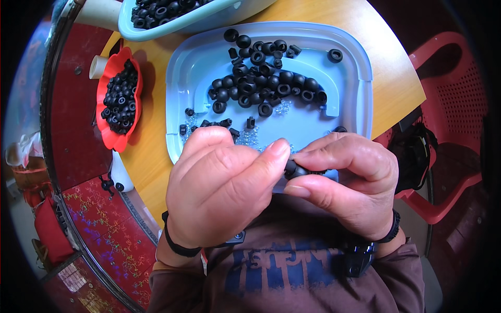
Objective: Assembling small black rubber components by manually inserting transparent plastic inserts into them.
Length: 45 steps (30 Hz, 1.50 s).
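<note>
My right hand (349,180) pinches a round black cord lock (297,170) between thumb and forefinger, above the near edge of a light blue tray lid (308,125). Curled closed beside it, my left hand (219,182) has its thumb and forefinger against the same small part. The left fingertips and part of the cord lock are hidden. Black hollow balls (255,86) lie heaped across the middle and far side of the lid. Nearer to my left hand are small black plungers (225,123) and a scatter of tiny clear springs (249,136).
A red flower-shaped bowl (136,99) holding small black parts (121,99) stands at the left. At the far side, a light blue basin (209,21) holds more black balls (162,9). A wooden table (396,83) carries these. A red plastic chair (454,94) stands at the right.
</note>
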Available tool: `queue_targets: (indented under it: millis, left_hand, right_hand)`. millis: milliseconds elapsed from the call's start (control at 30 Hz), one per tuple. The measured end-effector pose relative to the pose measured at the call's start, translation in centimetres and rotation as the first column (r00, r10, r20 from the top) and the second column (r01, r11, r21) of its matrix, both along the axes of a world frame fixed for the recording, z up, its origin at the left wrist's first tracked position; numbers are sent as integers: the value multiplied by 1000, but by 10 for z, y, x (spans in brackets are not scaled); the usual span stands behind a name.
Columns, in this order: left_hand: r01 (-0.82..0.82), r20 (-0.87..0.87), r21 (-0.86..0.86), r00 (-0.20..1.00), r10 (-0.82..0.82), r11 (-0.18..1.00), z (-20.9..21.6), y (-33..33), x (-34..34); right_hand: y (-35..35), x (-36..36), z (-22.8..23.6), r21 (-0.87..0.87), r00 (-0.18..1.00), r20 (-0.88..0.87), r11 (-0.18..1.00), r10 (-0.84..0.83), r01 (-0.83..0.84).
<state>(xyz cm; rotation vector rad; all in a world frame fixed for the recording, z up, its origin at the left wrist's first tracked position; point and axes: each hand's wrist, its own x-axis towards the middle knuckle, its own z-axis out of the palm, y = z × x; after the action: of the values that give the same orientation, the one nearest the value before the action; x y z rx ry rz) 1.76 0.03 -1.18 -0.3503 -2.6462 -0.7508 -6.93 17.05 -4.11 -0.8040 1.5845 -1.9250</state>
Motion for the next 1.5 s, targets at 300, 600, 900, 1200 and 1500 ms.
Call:
queue_targets:
  millis: [300,600,900,1200,1500]
  left_hand:
    - [-8,7,-14,1000,8,1000,1,3,-1]
    - [-23,-30,-59,999,21,998,-2,6,-1]
    - [-92,-22,90,995,94,992,-9,7,-3]
    - [-109,80,62,991,104,992,-6,10,-5]
    - [-51,36,-206,998,59,977,-5,7,-15]
  right_hand:
    - [-1,1,-1,-9,996,85,1000,-10,11]
    - [-2,1,-2,-41,980,193,999,39,-32]
    - [-1,1,1,-26,975,221,1000,19,-13]
    - [-2,5,0,-89,890,455,996,29,14]
    - [-2,3,6,-94,765,642,995,45,20]
